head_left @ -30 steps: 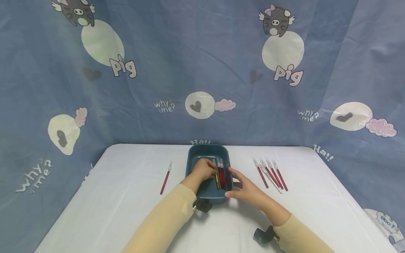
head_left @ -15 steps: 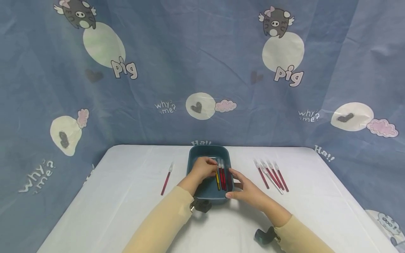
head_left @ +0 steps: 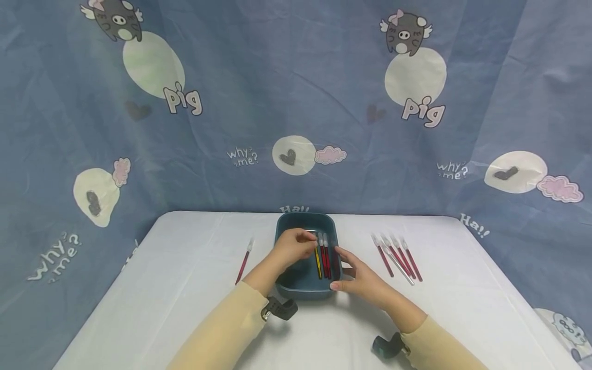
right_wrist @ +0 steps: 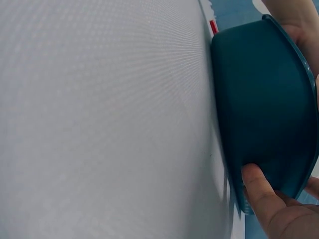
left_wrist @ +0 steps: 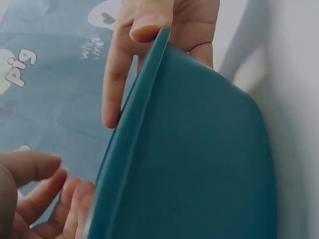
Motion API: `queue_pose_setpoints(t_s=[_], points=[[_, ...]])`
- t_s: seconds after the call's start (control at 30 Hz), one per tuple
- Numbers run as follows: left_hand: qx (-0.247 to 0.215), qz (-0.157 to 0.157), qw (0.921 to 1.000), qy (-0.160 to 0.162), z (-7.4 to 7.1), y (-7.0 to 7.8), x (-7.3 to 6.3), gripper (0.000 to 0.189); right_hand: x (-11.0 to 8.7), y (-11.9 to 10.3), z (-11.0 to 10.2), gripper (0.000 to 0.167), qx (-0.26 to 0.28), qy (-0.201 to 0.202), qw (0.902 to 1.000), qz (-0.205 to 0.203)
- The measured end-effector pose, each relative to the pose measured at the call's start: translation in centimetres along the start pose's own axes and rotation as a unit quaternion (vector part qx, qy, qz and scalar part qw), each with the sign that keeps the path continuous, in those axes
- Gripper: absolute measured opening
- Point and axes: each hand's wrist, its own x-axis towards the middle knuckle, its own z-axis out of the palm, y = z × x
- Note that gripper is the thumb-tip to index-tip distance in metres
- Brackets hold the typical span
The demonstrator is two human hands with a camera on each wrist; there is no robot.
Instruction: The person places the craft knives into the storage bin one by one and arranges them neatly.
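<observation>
A dark teal plastic box (head_left: 305,295) stands in the middle of the table. Inside it, slim rods lie side by side: a yellow one (head_left: 318,264) and red ones (head_left: 326,264) with pale, see-through tips. My left hand (head_left: 293,246) hovers over the box, fingertips near the upper end of the yellow rod; in the left wrist view no object shows between its bent fingers (left_wrist: 75,199). With my right hand (head_left: 361,277) I hold the box's right side, thumb (right_wrist: 254,179) against the outer wall and fingers at the rim. The box's left part is partly hidden.
To the right, several red rods (head_left: 407,259) and a silver rod (head_left: 399,267) with pale tips lie on the white tabletop (head_left: 185,308). A single red rod (head_left: 242,264) lies left of the box. A printed blue cloth (head_left: 296,77) hangs behind the table.
My left hand, wrist and forearm have shifted slightly left, and more of the box's near end shows. The right hand keeps its hold on the box.
</observation>
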Motion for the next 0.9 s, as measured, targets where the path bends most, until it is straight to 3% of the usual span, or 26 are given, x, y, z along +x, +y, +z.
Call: queue_pose_setpoints(t_s=[0.23, 0.57, 0.9], points=[[0.044, 0.039, 0.9983, -0.002, -1.6, 0.2, -1.9, 0.021, 0.0, 0.1, 0.0, 0.095, 0.004, 0.0, 1.0, -0.001], [0.023, 0.038, 0.9988, 0.022, -4.7, -0.5, -4.2, 0.022, 0.0, 0.2, 0.0, 0.097, 0.005, 0.005, 1.0, 0.006], [0.039, 0.029, 0.9976, 0.049, -7.2, -1.7, -4.8, 0.025, 0.0, 0.2, 0.0, 0.098, 0.003, 0.006, 0.9999, 0.015]])
